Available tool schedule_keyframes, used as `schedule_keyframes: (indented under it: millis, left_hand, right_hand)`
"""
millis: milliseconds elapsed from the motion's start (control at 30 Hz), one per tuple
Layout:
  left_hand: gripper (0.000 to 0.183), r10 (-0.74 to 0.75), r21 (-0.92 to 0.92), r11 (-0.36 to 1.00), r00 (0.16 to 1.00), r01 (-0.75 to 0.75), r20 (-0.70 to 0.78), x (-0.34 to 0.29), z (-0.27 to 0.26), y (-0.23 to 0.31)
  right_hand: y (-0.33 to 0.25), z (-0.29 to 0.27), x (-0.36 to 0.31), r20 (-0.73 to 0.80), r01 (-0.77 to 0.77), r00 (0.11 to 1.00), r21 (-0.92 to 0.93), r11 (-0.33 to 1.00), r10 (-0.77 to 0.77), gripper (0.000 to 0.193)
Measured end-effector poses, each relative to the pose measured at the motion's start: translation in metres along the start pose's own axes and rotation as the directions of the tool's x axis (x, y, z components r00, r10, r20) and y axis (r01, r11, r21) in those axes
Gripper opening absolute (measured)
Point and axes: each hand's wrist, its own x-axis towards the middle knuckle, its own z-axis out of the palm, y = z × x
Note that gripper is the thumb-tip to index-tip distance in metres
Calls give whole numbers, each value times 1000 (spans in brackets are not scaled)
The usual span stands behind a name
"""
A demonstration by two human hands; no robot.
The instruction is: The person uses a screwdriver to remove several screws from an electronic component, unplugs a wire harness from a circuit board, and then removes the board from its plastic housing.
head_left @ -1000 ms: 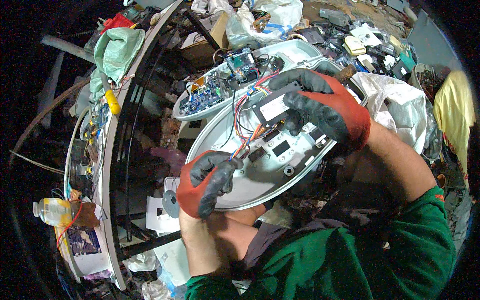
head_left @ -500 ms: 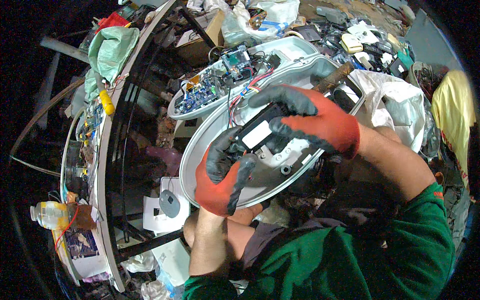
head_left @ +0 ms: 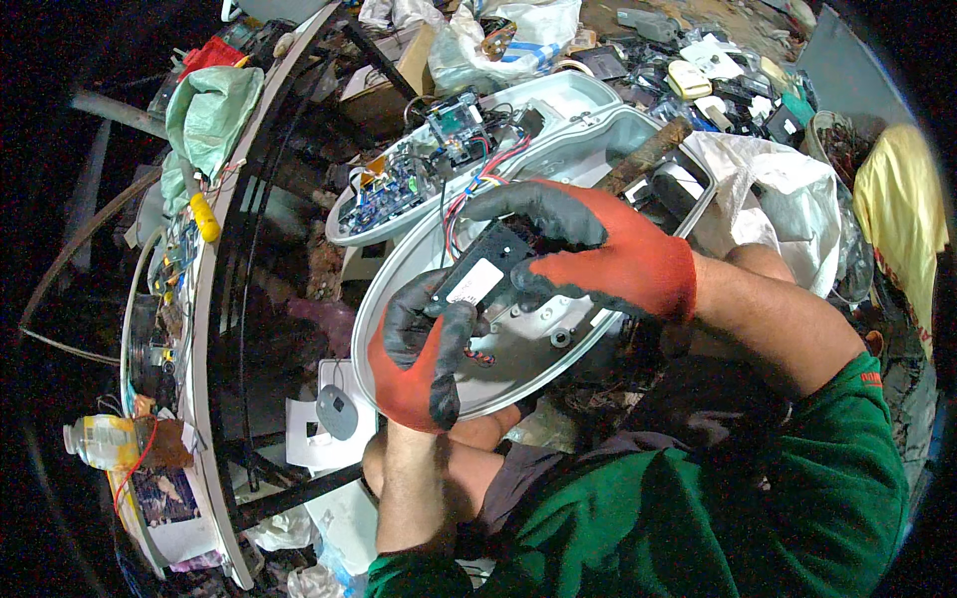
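Note:
A flat black box with a white label point(head_left: 496, 247) is tilted between my two gloved hands, above an open oval grey-white housing point(head_left: 543, 364). My left hand point(head_left: 414, 364), in a red and black glove, pinches the near left end with thumb and fingers. Curled over the far right end is my right hand point(head_left: 623, 249), its thumb against the box's side. A thin red and black wire point(head_left: 480, 357) dangles below my left thumb. Behind, the housing's other half point(head_left: 588, 95) carries a blue circuit board point(head_left: 384, 207), and a bundle of coloured wires point(head_left: 488, 177) runs from it.
A rusty bar point(head_left: 648, 157) lies across the housing's right end. To the left stands a rack with a pale edge point(head_left: 212, 399), holding a yellow-handled tool point(head_left: 204, 217) and a plastic bottle point(head_left: 100, 441). White sacks point(head_left: 788, 189) and piled electronic scrap point(head_left: 713, 95) fill the right and back.
Both hands have shifted slightly left with the black box. The box has turned so more of its broad face shows, and a thin wire now shows below it.

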Motion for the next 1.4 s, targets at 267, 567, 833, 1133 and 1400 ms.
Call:
schedule_keyframes:
  millis: [267,567,833,1133,1400]
  left_hand:
    - [36,327,197,924,944,-329,41,-1,-3,-7]
    - [38,50,-104,995,935,-14,352,9,-17,-23]
    - [57,-34,-647,742,974,175,225,21,-15,-17]
    - [51,121,-791,606,973,84,197,17,-43,-10]
    - [44,47,-905,357,964,229,262,31,-39,-14]
  right_hand:
    - [-10,2,-2,-91,-46,995,-114,992,36,31]
    - [1,-6,1,67,135,991,-463,876,-117,37]
    - [-4,-66,17,-376,-11,913,-415,910,-161,30]
    - [36,-150,0,-395,-434,886,-890,139,243,38]
    - [107,-79,-2,-171,-111,898,-980,-168,405,55]
